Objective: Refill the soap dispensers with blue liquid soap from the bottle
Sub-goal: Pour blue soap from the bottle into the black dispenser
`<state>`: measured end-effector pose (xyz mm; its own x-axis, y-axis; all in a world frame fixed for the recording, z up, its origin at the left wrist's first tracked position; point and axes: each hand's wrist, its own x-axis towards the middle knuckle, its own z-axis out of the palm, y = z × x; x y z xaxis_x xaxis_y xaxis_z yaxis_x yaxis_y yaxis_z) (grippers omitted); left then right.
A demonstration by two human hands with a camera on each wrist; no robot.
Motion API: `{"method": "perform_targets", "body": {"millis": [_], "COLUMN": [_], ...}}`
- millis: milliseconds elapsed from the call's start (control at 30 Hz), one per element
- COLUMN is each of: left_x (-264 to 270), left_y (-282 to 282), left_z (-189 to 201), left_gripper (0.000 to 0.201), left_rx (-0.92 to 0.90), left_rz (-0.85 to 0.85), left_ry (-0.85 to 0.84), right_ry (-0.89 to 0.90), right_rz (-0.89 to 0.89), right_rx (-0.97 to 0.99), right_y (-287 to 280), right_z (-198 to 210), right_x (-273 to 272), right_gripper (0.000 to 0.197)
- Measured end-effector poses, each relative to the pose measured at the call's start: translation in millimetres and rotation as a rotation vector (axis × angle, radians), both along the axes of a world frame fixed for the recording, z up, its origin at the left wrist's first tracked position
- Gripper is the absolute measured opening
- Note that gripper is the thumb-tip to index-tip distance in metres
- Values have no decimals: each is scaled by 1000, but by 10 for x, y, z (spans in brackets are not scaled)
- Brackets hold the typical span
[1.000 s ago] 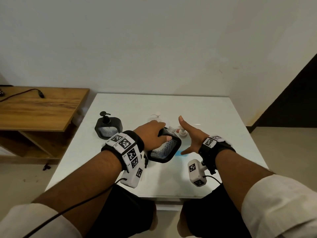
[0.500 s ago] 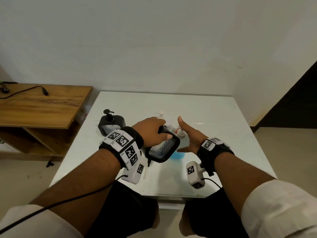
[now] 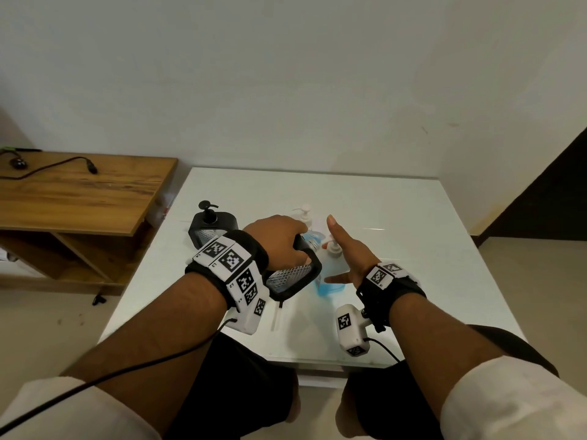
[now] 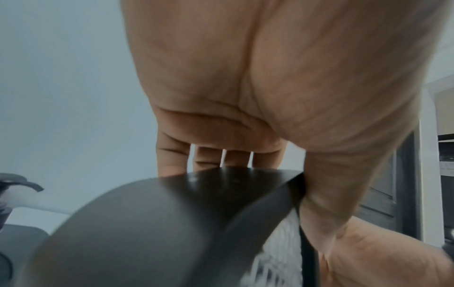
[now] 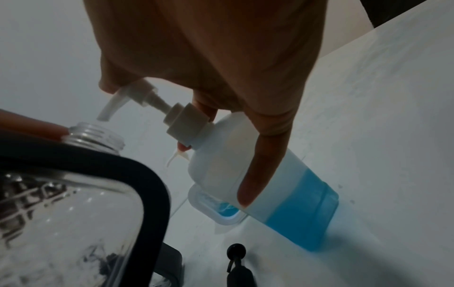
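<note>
My left hand (image 3: pixel 286 242) grips a black-framed glass soap dispenser (image 3: pixel 292 277) by its top and holds it tilted just above the white table (image 3: pixel 397 211). Its threaded neck (image 5: pixel 93 136) is open and sits under the white pump nozzle (image 5: pixel 110 108) of the soap bottle (image 5: pixel 294 203), which is about half full of blue liquid. My right hand (image 3: pixel 343 252) lies over that bottle's pump, with fingers touching the pump head, the thumb (image 5: pixel 258 174) straight down the bottle's side and the index finger raised. In the left wrist view the dispenser (image 4: pixel 172 223) fills the lower frame.
A second black dispenser (image 3: pixel 212 227) with its pump on stands at the left. Another white pump bottle (image 3: pixel 303 214) is behind my hands. A removed black pump with its tube (image 3: pixel 276 315) lies on the table below the held dispenser. A wooden side table (image 3: pixel 79 198) stands left.
My left hand has raised and tilted the dispenser closer to the bottle's nozzle. The right hand has stayed over the pump.
</note>
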<state>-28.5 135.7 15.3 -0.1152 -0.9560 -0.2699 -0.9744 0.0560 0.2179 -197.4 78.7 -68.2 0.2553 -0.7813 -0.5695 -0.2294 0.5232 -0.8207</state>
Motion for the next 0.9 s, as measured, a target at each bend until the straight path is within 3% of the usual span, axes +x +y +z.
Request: {"method": "perform_targets", "body": {"millis": [267, 600, 800, 900], "left_x": [-61, -79, -35, -44], "left_y": [9, 38, 24, 16], "left_z": [-62, -224, -254, -276], "left_gripper": [47, 52, 58, 64], "left_rx": [-61, -154, -129, -142], "left_rz": [-25, 17, 33, 46], "left_ry": [98, 178, 174, 202], "right_ry": [-21, 18, -46, -61], "right_rz": [77, -70, 32, 14], "right_rx": [-13, -94, -5, -21], "right_y": [117, 102, 89, 83], "right_z": [44, 2, 3, -14], "right_x": [90, 177, 77, 72], "right_gripper": [66, 47, 77, 68]}}
